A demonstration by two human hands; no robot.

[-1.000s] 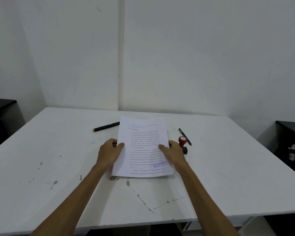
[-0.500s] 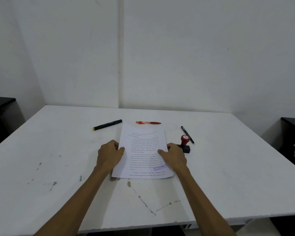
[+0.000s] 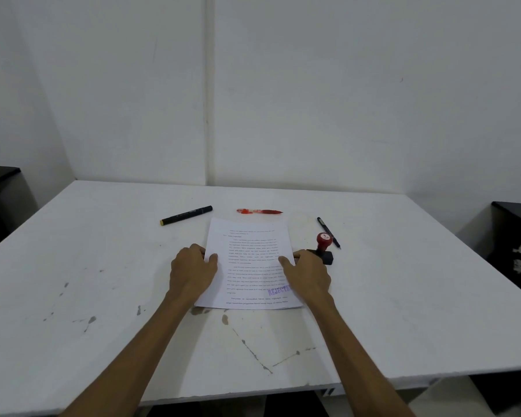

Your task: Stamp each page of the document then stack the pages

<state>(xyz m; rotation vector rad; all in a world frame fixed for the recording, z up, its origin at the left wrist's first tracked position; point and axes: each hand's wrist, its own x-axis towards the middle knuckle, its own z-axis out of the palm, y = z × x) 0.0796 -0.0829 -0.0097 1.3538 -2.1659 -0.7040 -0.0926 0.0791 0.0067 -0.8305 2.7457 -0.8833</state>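
Flat, rectangular printed pages [image 3: 247, 260] between hands.

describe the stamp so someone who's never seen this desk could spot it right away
On the white table, look just right of the printed pages, beside the right hand. The stamp stands there: a round red knob on a black base. The three pens nearby lie flat and are slim; it alone stands upright.

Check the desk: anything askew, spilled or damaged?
Only the table: grey scuffs and chipped paint near its front. Pages lie flat between both hands, stamp upright, pens tidy.
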